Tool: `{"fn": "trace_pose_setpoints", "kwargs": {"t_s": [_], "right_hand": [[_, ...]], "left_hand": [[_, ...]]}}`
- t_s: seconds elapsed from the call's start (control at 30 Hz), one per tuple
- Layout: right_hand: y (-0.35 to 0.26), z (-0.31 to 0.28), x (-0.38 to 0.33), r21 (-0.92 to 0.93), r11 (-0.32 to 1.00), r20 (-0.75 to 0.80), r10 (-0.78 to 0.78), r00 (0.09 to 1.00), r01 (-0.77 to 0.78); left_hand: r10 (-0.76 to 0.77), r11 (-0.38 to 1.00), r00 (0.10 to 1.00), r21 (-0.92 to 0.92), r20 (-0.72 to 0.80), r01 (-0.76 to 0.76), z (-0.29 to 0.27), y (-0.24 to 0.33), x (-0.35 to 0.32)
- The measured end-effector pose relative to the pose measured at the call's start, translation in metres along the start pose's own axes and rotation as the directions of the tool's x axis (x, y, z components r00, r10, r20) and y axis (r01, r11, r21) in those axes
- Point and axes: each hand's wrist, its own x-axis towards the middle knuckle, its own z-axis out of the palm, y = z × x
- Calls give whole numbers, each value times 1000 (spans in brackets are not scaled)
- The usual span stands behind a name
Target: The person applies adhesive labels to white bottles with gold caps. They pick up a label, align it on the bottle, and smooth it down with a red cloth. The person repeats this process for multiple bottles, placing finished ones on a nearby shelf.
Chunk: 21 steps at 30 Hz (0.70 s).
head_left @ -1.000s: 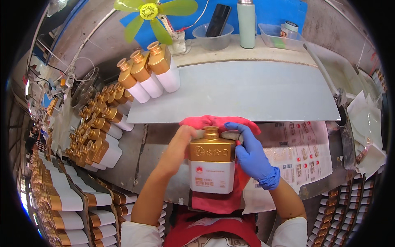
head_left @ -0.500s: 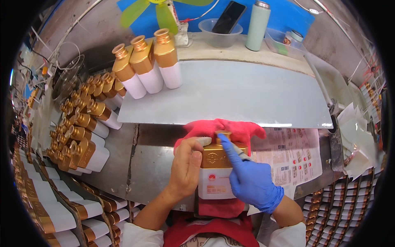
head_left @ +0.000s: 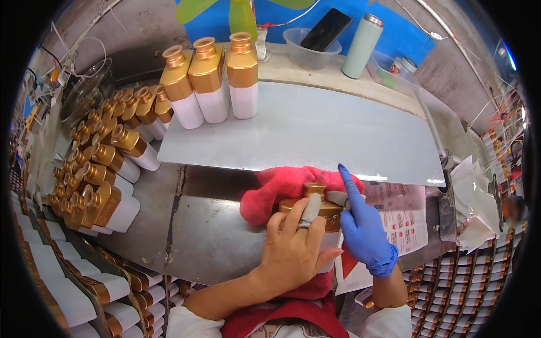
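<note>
**A:** so what's the setup here? looks like a packing bench

**B:** pretty much. grey metal surface (head_left: 225,225) with a lighter raised sheet (head_left: 315,129) across the back half. Three gold-and-white bottles (head_left: 211,79) stand upright in a row at the sheet's back left corner, and a whole crowd of the same bottles (head_left: 107,169) is packed along the left edge of the surface. Stacks of gold-and-white boxes (head_left: 73,287) fill the near left corner.

**A:** and the hands?

**B:** bare left hand (head_left: 296,245) lies flat over a gold-and-white bottle (head_left: 315,205) near the front edge, middle of the surface, fingers together and pressed on its shoulder, one of them taped. The blue-gloved right hand (head_left: 363,234) touches the bottle's right side, index finger (head_left: 346,183) pointing straight up, the rest curled. Can't tell if it really grips. A red cloth (head_left: 282,188) is bunched right behind and under the bottle.

**A:** back wall?

**B:** blue wall panel (head_left: 394,28), a clear bowl (head_left: 310,48) with a dark phone in it, a pale green flask (head_left: 360,45) just beside, green fan blades (head_left: 242,14) at top. Printed sheets (head_left: 403,217) lie at the right edge.
</note>
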Motion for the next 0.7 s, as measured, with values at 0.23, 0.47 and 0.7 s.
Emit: {"fn": "trace_pose_setpoints", "kwargs": {"t_s": [0.23, 0.47, 0.7], "right_hand": [[1, -22, 11, 106, 993, -36, -45, 998, 49], [29, -21, 52, 187, 927, 84, -345, 935, 326], [17, -38, 77, 289, 941, 517, -309, 798, 177]], "left_hand": [[-104, 994, 994, 18, -21, 104, -1, 12, 9], [-344, 900, 939, -279, 19, 335, -2, -10, 23], [-414, 409, 832, -742, 368, 531, -3, -49, 21]]}}
